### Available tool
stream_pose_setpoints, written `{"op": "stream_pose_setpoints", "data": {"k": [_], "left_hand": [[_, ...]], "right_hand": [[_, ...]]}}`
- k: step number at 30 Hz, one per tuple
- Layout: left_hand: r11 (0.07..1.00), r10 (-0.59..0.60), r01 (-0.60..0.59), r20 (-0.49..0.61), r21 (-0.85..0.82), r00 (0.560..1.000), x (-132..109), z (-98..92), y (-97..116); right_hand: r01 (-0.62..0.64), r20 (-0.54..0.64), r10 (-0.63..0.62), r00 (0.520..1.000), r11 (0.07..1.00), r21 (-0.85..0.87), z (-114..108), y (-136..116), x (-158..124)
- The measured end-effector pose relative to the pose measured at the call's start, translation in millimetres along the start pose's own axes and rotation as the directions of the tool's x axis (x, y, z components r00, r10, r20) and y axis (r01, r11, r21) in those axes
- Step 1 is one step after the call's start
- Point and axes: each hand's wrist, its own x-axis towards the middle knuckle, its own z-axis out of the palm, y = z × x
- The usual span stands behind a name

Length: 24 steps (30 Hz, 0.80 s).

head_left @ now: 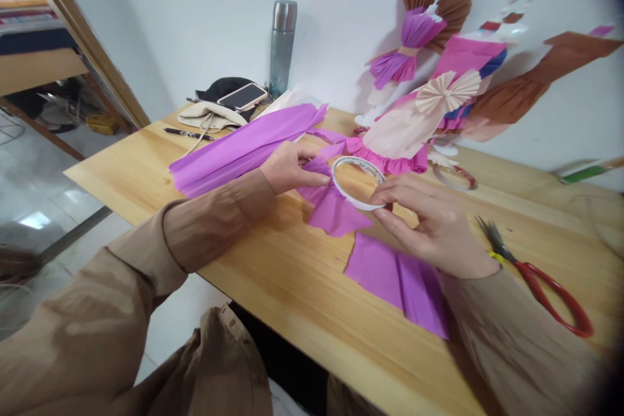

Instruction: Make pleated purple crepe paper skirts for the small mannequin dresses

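Observation:
My left hand (288, 168) pinches a gathered piece of purple crepe paper (336, 213) between thumb and fingers, and its ruffled lower edge fans out over the table. Just to the right, my right hand (426, 224) grips a roll of tape (351, 200) by its near right edge. The roll is tilted, touching or nearly touching the gathered paper. Under my right wrist lies a flat purple crepe strip (390, 279). A longer folded length of purple crepe paper (244, 149) stretches behind my left forearm.
Red-handled scissors (550, 289) lie at the right, points partly open. Paper dress figures (404, 117) lean against the wall. At the back are a flask (283, 45), a phone (242, 97), a cloth pouch (212, 115) and a pen (188, 134). Another tape ring (455, 177) rests behind my right hand.

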Motion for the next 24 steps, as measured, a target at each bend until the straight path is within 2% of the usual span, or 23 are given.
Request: {"op": "stream_pose_setpoints", "data": {"k": [6,12,18,24], "left_hand": [[0.969,-0.130,0.149,0.107,-0.198,0.986,1.4,-3.3,-1.1],[0.937,-0.126,0.167,0.149,-0.305,0.981,-0.1,-3.4,2.7],[0.915,-0.225,0.274,0.189,-0.296,0.956,-1.3,-5.4,4.2],[0.927,-0.213,0.257,0.182,-0.274,0.960,0.8,-7.3,1.9]], "right_hand": [[-0.010,-0.007,0.011,1.000,0.999,0.047,-0.2,0.9,-0.8],[-0.035,-0.019,0.036,0.999,0.998,0.053,-0.4,0.6,-0.2],[0.006,-0.018,-0.005,1.000,0.998,0.069,-1.4,1.5,0.0],[-0.004,0.017,0.001,1.000,0.991,0.137,-1.1,3.1,-2.5]]}}
